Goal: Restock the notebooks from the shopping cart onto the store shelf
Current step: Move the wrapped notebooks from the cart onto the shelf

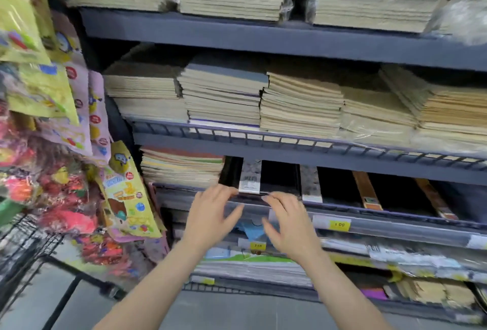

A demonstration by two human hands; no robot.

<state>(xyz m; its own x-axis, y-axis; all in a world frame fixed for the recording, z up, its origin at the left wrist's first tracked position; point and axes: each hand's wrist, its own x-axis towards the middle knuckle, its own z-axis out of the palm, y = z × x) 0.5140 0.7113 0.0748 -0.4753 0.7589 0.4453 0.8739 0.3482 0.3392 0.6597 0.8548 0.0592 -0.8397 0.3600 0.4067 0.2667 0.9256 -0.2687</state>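
Two hands, left hand [213, 211] and right hand [287, 220], fingers loosely spread, fingertips touching the flat black glossy notebook [279, 178] on the dark metal wire-edged shelf [342, 209], beside paper stacks.

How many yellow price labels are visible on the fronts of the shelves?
4. One reads "1 00", right of the right hand; one sits below both hands; one on the bottom rail; one at the right edge. Others may be hidden.
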